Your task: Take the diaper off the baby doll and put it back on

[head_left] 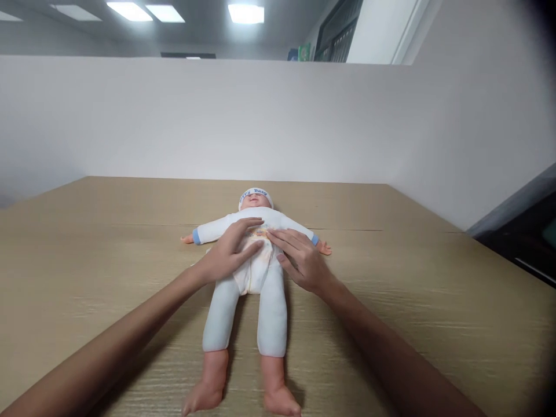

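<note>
A baby doll (272, 307) lies on its back on the wooden table, its feet toward me and both arms spread out. It wears a white suit with blue cuffs and a white cap (255, 191) with blue lettering. Around its hips is a white diaper (256, 272) with a coloured print along the waist. My left hand (230, 249) rests at the left side of the doll's waist, fingers stretched out and thumb apart. At the right side of the waist, my right hand (299, 258) lies with its fingers extended over the belly, touching the printed waist area.
The wooden table (108, 255) runs back to a pale wall (208, 121). A dark object (521, 226) stands beyond the table's right edge. Ceiling lights (246, 13) shine above the wall, and a green item (304, 52) shows over its top.
</note>
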`<state>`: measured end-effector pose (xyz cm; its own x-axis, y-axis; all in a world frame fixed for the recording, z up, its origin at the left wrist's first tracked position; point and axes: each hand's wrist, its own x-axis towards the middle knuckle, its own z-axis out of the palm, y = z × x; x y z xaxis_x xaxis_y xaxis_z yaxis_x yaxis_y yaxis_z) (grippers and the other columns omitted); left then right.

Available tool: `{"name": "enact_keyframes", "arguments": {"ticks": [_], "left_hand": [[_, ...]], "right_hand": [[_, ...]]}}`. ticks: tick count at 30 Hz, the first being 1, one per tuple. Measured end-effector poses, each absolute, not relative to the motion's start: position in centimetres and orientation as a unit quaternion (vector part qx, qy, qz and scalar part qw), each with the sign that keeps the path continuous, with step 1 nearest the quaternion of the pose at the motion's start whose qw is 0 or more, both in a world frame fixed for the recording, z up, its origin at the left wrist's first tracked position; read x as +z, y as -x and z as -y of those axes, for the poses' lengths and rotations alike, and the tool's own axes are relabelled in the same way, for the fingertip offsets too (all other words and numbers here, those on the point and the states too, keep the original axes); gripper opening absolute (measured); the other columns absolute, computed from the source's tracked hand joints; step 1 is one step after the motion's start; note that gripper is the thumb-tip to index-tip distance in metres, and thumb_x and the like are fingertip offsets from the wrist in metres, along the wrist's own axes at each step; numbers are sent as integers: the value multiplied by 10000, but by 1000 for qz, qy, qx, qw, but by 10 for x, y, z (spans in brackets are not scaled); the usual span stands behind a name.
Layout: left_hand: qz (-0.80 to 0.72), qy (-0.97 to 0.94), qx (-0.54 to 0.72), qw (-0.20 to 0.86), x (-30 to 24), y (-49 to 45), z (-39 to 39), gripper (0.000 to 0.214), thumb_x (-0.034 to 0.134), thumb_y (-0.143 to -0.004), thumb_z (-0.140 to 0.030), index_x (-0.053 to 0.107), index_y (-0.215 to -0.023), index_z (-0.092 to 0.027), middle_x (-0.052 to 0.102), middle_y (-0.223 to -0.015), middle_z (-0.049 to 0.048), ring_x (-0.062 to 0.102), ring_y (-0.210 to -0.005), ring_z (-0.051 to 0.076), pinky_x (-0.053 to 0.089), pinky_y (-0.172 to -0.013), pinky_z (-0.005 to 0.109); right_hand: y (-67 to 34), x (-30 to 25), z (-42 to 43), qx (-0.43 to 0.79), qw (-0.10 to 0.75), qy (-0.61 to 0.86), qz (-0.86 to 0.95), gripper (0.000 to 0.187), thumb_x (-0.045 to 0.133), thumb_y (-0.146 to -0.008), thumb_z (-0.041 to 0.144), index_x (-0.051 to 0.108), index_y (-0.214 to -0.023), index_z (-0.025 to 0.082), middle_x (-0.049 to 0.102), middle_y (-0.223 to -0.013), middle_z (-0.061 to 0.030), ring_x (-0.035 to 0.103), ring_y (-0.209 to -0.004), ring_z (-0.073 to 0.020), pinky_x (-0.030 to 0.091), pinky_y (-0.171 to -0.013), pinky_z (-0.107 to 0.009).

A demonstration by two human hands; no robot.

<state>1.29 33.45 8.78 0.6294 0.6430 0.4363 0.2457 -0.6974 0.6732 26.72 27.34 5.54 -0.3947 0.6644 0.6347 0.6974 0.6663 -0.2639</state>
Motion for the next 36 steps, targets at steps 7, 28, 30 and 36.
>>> {"name": "enact_keyframes", "arguments": {"ticks": [7, 28, 30, 36], "left_hand": [[-331, -843, 362, 221, 42, 53, -357, 446, 404, -1111, -443, 612, -1465, -269, 613, -1549, 90, 509, -1479, 288, 375, -1265, 491], [-523, -808, 134, 236, 51, 80, -372, 335, 640, -889, -550, 596, -898, -218, 724, -938, 123, 657, -896, 320, 438, -755, 389], [-514, -802, 107, 284, 58, 88, -377, 360, 698, -832, -565, 598, -793, -222, 703, -832, 70, 628, -776, 260, 401, -694, 352], [-460, -766, 105, 437, 71, 112, -394, 425, 771, -747, -590, 588, -700, -210, 544, -706, -17, 473, -667, 158, 334, -639, 301]], "right_hand": [[-263, 57, -273, -30, 348, 417, 839, 540, 459, -1100, 328, 484, -1639, 313, 581, -1633, -60, 526, -1517, -296, 403, -1269, -585], [-169, 127, -291, -77, 283, 467, 834, 158, 569, -1071, 291, 717, -1091, 240, 741, -1073, -80, 646, -1021, -275, 480, -950, -450], [-156, 137, -300, -34, 238, 479, 844, 151, 583, -1049, 244, 733, -1043, 233, 730, -1039, -70, 642, -1031, -269, 484, -949, -428], [-149, 133, -319, 53, 205, 519, 828, 146, 641, -918, 138, 754, -894, 226, 720, -911, -41, 651, -953, -242, 487, -908, -377]]}}
